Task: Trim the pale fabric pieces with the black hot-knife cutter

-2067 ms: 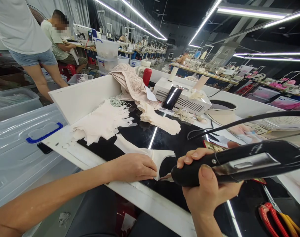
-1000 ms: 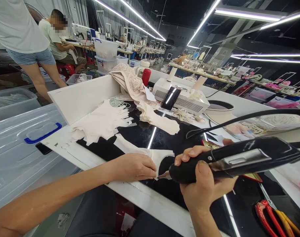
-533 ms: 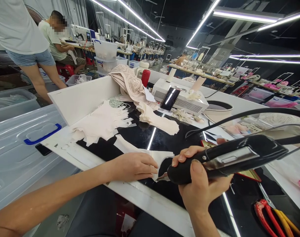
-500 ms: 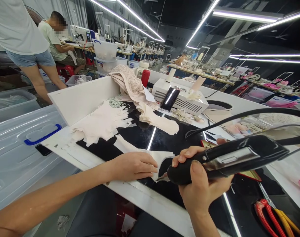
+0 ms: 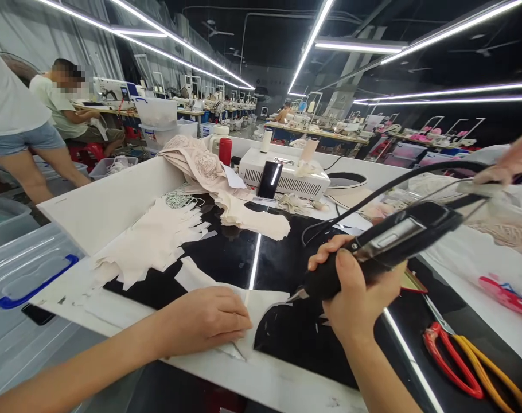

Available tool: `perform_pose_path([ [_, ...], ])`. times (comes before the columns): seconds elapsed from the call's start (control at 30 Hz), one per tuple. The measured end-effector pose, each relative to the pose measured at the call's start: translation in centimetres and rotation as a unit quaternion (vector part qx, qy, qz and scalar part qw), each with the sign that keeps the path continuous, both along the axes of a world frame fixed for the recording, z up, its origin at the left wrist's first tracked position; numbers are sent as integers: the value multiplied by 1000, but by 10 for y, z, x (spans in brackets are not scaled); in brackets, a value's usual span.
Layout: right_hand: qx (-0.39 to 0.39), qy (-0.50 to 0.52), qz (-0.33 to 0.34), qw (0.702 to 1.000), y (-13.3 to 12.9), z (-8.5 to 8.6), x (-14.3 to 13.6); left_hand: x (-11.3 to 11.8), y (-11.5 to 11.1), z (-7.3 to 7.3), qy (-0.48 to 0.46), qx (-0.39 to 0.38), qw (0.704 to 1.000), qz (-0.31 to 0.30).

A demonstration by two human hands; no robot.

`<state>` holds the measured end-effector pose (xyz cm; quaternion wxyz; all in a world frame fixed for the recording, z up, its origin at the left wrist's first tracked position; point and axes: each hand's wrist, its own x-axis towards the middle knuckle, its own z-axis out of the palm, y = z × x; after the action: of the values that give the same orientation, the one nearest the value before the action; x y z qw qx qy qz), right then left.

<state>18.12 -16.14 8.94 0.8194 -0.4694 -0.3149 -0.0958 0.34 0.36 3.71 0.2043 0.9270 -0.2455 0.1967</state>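
My left hand [image 5: 215, 318] lies on a cream fabric piece [image 5: 263, 304], fingers together and flat, pressing it against the black board [image 5: 226, 258] near the table's front edge. My right hand [image 5: 362, 295] is wrapped around a black corded electric cutter [image 5: 396, 241]. The cutter's pointed metal tip [image 5: 302, 294] is at the far right corner of the fabric piece, where its curved edge ends. Whether the tip touches the cloth I cannot tell. Tiny pale scraps lie on the board inside that curve.
Stacked cream pieces [image 5: 153, 241] and a second bundle [image 5: 256, 218] lie behind. Further back are a phone [image 5: 269, 179] and a white vented box [image 5: 287, 172]. Red-and-yellow-handled scissors [image 5: 452, 355] lie right. Another person's hand [image 5: 517, 158] is by the cord [image 5: 398, 180].
The cutter tip has gone from the curve's near end, beside my left fingers, to its far right end. My left hand stays on the fabric. The view has turned right.
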Motion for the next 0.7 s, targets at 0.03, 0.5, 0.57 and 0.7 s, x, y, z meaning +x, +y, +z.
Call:
perform_pose_path([
  [0.03, -5, 0, -11, 1000, 1, -1, 7, 4, -1, 1, -6, 4, 1000, 3],
  [0.5, -25, -22, 11, 999, 6, -19, 23, 79, -15, -15, -36, 134, 990, 31],
  [0.57, -23, -20, 13, 999, 7, -19, 23, 81, -13, -19, -31, 147, 988, 36],
  [0.7, -21, -31, 11, 999, 7, -17, 21, 81, -8, -24, -34, 164, 984, 54],
])
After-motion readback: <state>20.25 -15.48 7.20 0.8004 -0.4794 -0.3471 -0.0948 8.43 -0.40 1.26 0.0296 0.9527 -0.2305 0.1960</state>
